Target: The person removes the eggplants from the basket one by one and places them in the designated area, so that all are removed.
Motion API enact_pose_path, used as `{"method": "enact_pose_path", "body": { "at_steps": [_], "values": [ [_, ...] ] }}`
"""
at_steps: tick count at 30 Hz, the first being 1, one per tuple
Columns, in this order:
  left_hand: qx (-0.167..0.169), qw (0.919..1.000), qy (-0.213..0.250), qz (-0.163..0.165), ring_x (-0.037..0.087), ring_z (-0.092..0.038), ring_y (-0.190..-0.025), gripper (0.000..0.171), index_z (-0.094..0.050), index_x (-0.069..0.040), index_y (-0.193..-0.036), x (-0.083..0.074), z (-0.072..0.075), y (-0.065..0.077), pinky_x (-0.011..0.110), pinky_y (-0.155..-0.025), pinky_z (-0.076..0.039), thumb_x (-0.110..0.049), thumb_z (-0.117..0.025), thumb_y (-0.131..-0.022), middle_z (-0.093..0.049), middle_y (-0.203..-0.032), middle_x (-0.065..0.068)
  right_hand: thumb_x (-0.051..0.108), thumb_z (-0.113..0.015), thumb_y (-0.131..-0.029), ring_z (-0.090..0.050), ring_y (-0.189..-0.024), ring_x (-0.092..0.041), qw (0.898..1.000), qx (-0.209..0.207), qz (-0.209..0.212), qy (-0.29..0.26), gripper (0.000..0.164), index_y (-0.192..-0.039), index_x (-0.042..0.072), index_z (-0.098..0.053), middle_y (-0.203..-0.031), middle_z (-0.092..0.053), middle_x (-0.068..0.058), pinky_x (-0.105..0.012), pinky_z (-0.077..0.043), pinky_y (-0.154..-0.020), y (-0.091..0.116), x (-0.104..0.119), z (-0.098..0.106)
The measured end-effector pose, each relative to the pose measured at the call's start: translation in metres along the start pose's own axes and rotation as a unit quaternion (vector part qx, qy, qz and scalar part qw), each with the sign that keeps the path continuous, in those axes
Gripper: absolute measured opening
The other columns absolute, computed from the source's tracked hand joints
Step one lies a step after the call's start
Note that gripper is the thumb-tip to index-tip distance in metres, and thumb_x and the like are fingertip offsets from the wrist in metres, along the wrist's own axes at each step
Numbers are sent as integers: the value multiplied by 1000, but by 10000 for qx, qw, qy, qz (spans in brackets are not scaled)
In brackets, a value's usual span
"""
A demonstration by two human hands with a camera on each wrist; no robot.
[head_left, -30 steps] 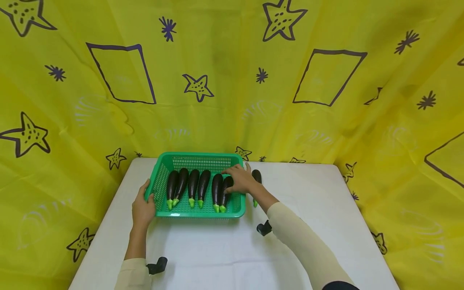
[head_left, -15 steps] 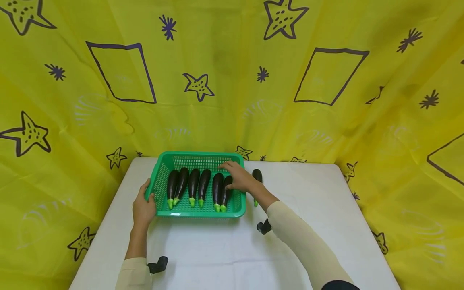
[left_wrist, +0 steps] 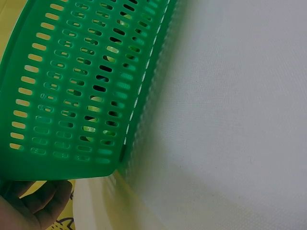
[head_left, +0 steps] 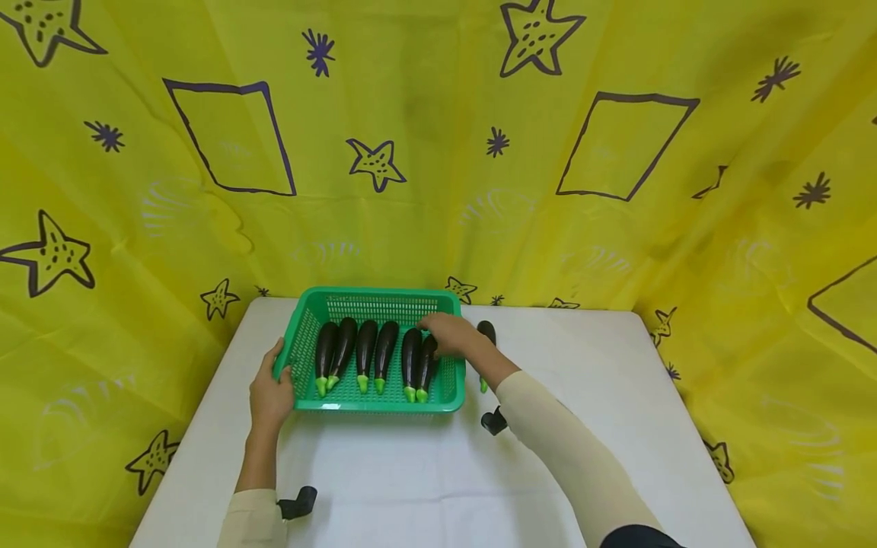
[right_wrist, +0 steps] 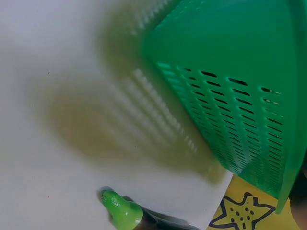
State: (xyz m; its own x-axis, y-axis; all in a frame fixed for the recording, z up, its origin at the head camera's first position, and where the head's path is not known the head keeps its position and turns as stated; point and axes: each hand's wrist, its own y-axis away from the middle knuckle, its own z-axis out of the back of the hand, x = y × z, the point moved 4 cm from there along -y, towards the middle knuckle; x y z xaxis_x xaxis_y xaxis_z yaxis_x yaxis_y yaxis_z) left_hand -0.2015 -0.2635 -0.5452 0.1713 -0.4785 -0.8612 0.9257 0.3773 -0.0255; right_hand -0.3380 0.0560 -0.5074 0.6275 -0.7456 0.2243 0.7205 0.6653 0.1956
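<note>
A green plastic basket with slotted walls sits at the back of the table, several dark eggplants side by side inside, green stem ends toward me. My left hand grips its left rim; in the left wrist view, curled fingers show under the rim of the basket. Reaching over the right wall, my right hand holds the upper end of the rightmost eggplant, covering part of it. Mostly outside the right wrist view, that hand appears only at its right edge, beyond the basket wall.
Another eggplant lies on the white table just right of the basket; its green stem end shows in the right wrist view. A yellow curtain with drawn stars hangs behind the table and along both sides.
My right hand's fingers, spread over the rightmost eggplant half a second ago, have come down and curled at its upper end. The left hand and basket stay in place.
</note>
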Motion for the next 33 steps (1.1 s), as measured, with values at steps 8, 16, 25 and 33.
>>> {"method": "enact_pose_path", "body": {
  "at_steps": [8,16,25,33],
  "values": [
    [47,10000,22,26,53,-33,-147,59,-30,-11,-167,0,-1,-1,69,-115,-30,-3,-44,-111,-34,-163,30,9,-83,-91,-67,-119,-26,9961,126,-171,856,45,-134,12,-71,-127,-72,-7,-40,-54,-102,-5,3,-6],
    [-164,9998,-17,-147,53,-37,-145,57,-36,-7,-164,1,0,1,69,-114,-33,-1,-48,-109,-39,-160,30,5,-80,-92,-68,-112,-26,9894,45,-143,1445,32,-122,12,-73,-117,-74,-8,-40,-57,-96,-8,6,-8],
    [-71,9999,7,-91,53,-36,-146,57,-33,-8,-165,-1,0,0,69,-114,-32,-1,-46,-109,-37,-161,30,8,-77,-96,-61,-112,-26,9912,-35,-205,1309,23,-119,10,-74,-117,-66,-9,-38,-56,-94,-5,4,-3],
    [-121,9999,-16,-95,54,-37,-145,57,-34,-8,-165,1,0,1,69,-113,-33,-2,-46,-110,-38,-160,31,12,-86,-90,-64,-107,-25,9952,-107,96,968,39,-126,9,-70,-125,-60,-13,-36,-58,-88,0,2,5]
  ]
}}
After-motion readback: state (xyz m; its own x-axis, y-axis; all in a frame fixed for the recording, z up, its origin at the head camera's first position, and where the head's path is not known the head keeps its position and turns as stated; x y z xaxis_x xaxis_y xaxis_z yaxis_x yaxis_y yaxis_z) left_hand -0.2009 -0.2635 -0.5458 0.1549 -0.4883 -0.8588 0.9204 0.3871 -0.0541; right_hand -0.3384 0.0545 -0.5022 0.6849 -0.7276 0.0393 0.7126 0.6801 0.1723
